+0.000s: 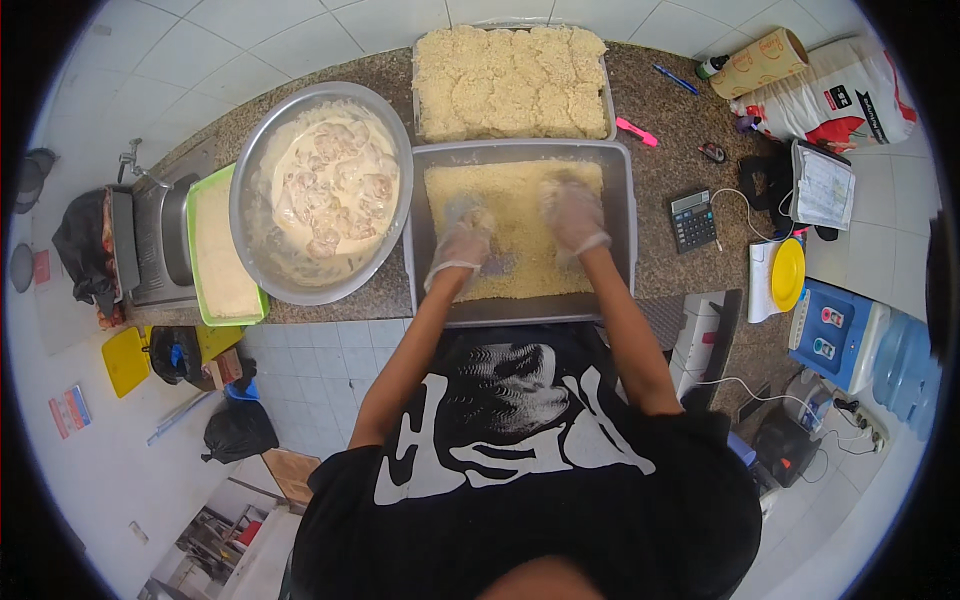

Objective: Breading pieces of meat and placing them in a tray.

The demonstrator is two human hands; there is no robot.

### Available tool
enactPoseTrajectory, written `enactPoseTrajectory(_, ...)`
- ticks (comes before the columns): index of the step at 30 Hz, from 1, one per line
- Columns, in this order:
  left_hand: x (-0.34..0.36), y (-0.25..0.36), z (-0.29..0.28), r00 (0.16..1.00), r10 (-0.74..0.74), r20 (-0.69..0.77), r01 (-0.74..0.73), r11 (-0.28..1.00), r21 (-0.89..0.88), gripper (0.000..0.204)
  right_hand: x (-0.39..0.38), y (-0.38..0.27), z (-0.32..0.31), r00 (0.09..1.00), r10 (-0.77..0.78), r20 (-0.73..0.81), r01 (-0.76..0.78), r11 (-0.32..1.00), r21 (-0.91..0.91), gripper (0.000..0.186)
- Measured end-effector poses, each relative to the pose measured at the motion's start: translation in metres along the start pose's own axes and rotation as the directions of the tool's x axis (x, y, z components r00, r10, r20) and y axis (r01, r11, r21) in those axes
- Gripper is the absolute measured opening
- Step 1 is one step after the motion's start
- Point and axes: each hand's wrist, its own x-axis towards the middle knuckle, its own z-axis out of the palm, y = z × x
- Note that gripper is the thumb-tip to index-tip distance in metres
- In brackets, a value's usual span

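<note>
Clear plastic gloves cover both my hands over a deep grey tub (625,225), which holds a layer of pale yellow crumbs (525,245). My left hand (462,240) is low in the left part of the crumbs; its fingers are blurred and crumb-covered. To its right, my right hand (574,214) is also at the crumbs, its fingertips smeared by motion. Whether either hand grips a piece cannot be made out. Left of the tub, a large metal bowl (240,200) contains pieces of raw meat (335,185) in creamy batter. Crumb-coated pieces (510,80) fill a tray behind the tub.
A green tray (196,255) of pale crumbs lies partly under the bowl, near the sink (178,235). On the right of the counter are a pink tool (637,131), a blue pen (676,80), a calculator (692,220), a clipboard (823,187) and a yellow lid (788,275).
</note>
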Motion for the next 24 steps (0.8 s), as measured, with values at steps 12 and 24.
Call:
enactPoseTrajectory(12, -0.016, -0.039, 0.000, 0.999, -0.026, 0.019, 0.026, 0.999, -0.024, 0.054, 0.035, -0.063, 0.036, 0.945, -0.323, -0.056, 0.326, 0.913, 0.244, 0.050)
enactPoseTrajectory(24, -0.044, 0.034, -0.025, 0.929, -0.365, 0.068, 0.364, 0.859, -0.360, 0.040, 0.022, 0.003, -0.018, 0.641, -0.482, 0.597, 0.454, 0.866, 0.211, 0.045)
